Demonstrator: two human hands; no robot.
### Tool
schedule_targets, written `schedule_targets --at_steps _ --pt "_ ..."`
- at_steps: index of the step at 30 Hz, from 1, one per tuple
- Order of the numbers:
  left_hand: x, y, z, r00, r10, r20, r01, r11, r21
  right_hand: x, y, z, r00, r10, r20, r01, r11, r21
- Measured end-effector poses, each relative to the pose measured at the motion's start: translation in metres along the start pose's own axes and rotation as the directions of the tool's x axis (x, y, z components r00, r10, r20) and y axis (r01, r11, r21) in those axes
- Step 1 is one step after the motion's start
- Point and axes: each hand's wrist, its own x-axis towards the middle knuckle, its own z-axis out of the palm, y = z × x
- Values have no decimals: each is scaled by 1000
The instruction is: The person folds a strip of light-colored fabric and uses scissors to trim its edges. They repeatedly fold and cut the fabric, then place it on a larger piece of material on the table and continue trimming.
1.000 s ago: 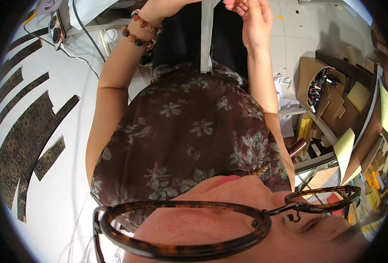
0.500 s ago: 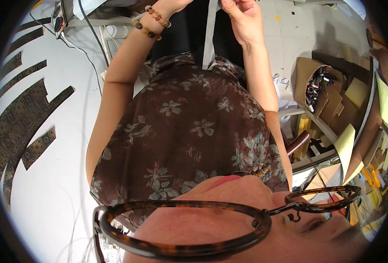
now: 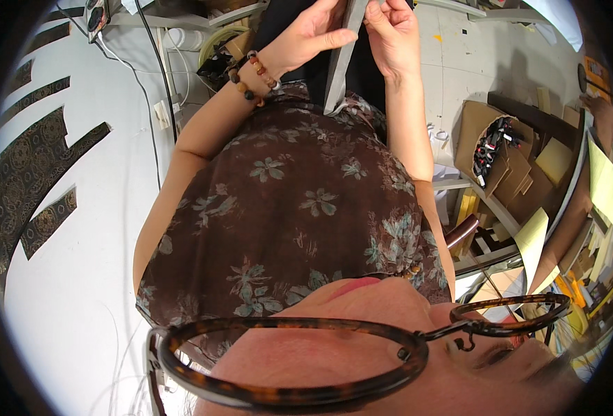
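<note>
A long grey strip-like piece [image 3: 339,76] runs from my lap up past the top edge of the view, its kind not clear. My left hand [image 3: 313,33], with two beaded bracelets at the wrist, is at its left side. The thumb is stretched out to the strip, and the other fingers are partly cut off by the frame. On the strip's other side is my right hand [image 3: 395,35], its thumb and fingers pressed together close to the strip's edge. What they pinch, if anything, is too small to make out.
On the left, a white table [image 3: 77,277] bears dark patterned fabric pieces [image 3: 29,163]. Black and white cables hang by its edge. To the right stands a cardboard box [image 3: 473,135] with dark small items, near yellow paper sheets [image 3: 603,184] and a grey frame bar [image 3: 493,208].
My left hand has come down and right, nearer the strip, and more of it shows. The right hand has shifted slightly down. The strip's upper end leans further right and looks wider.
</note>
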Motion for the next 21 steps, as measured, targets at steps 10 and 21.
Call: schedule_targets --at_steps 10,21 --pt "7 2 -5 946 68 -318 14 969 247 0 9 -6 997 47 64 -49 998 33" --pt "-15 -22 17 978 145 -148 -32 811 584 -2 -3 -1 998 -9 56 9 1000 3"
